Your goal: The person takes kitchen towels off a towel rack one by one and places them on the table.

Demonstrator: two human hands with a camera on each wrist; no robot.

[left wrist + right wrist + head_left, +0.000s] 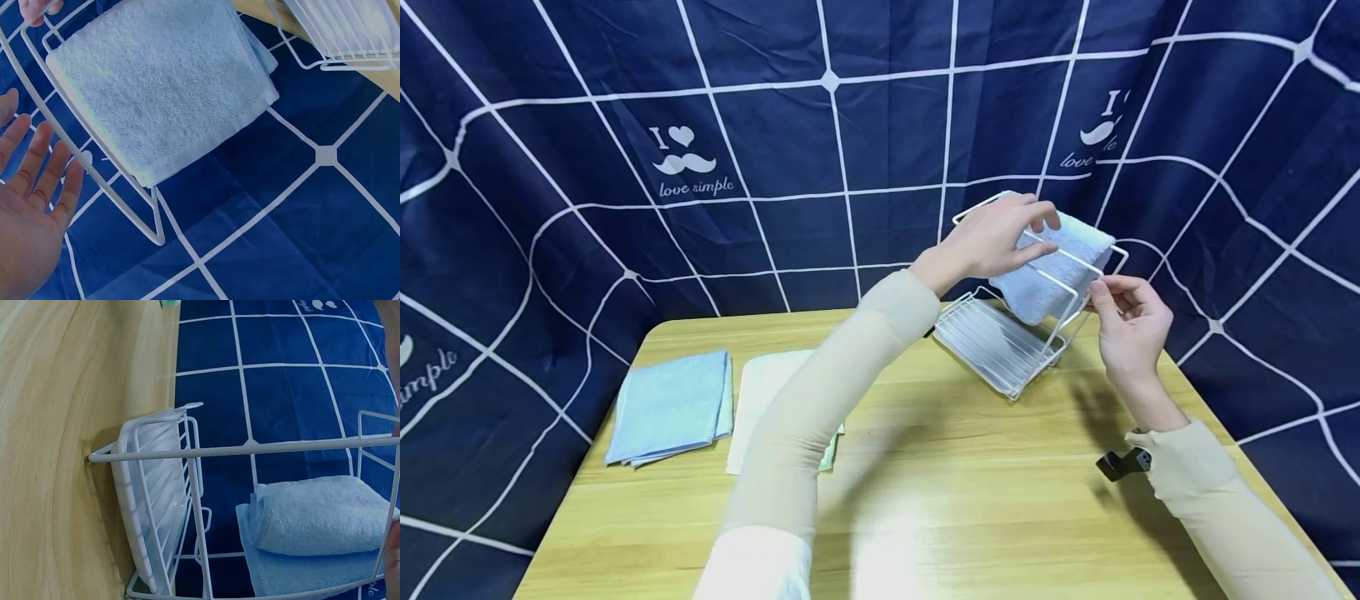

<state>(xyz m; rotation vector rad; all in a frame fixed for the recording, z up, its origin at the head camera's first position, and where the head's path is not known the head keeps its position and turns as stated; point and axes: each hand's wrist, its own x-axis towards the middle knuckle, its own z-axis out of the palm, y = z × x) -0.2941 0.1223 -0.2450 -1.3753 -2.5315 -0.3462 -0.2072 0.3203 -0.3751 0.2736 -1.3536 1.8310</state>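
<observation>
A white wire rack stands at the far right of the table, with a white tray at its base. A light blue terry towel hangs folded over its upper bars and droops below them. My left hand is over the top of the rack, in front of the towel. In the left wrist view that hand has loosely extended fingers near the front wire and holds nothing. My right hand pinches the rack's right side wire between thumb and fingers.
On the table's left lies a folded blue cloth. Beside it, a white cloth is partly covered by my left sleeve, with a green edge showing. A dark blue curtain with white lines surrounds the wooden table.
</observation>
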